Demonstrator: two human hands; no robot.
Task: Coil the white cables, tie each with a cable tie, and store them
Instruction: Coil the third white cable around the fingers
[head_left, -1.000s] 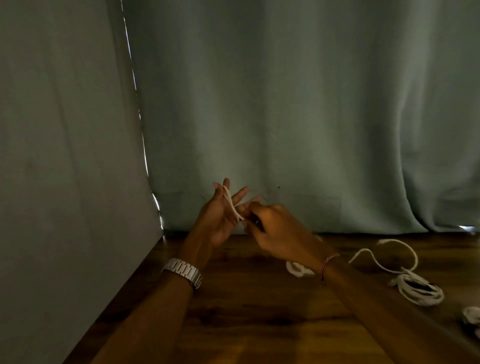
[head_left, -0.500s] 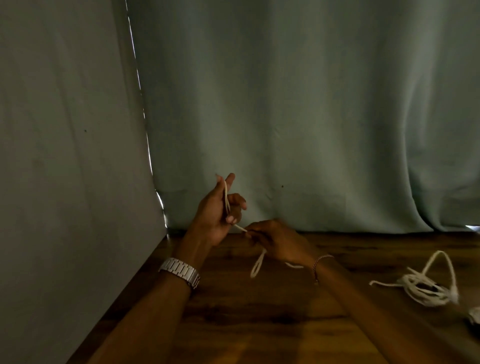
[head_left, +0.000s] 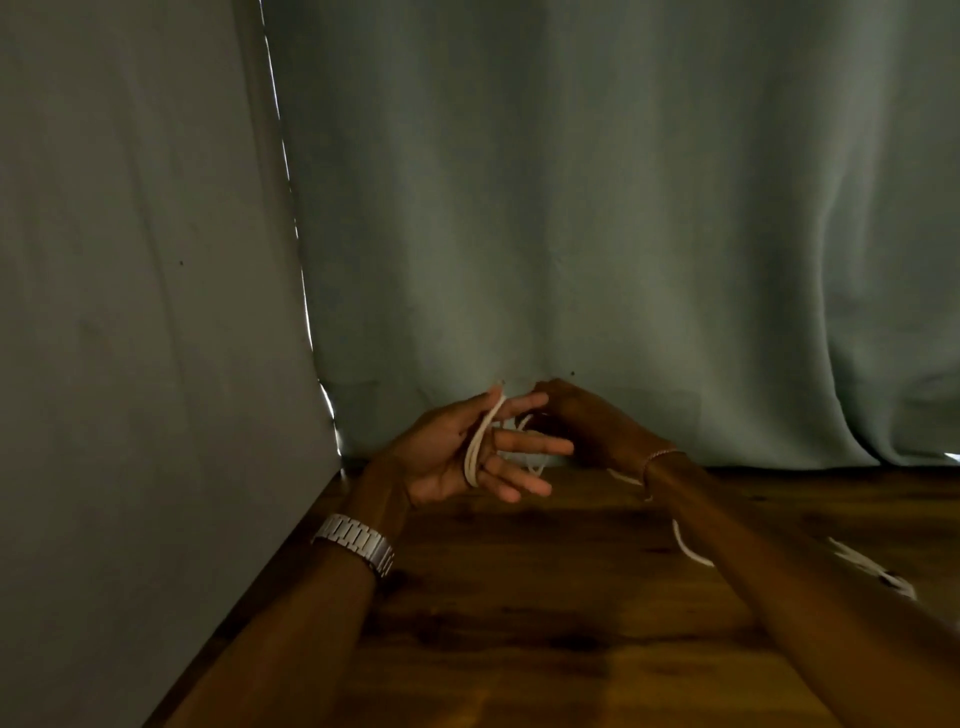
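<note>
A white cable (head_left: 479, 447) runs in loops across the palm of my left hand (head_left: 457, 452), whose fingers are spread apart. My right hand (head_left: 576, 421) is just behind those fingers, pinching the same cable near its top. From there the cable trails back under my right forearm, and a slack stretch of it (head_left: 688, 551) lies on the wooden table (head_left: 519, 623). Further cable (head_left: 878, 571), blurred, lies at the right edge of the table.
A grey-green curtain (head_left: 623, 234) hangs right behind the table. A grey wall (head_left: 130, 312) closes off the left side. A metal watch (head_left: 358, 540) sits on my left wrist.
My left hand has opened its fingers and now has loops of cable around it. My right hand rose from table level to behind the left fingers. The loose cable pile slid right and is mostly out of view.
</note>
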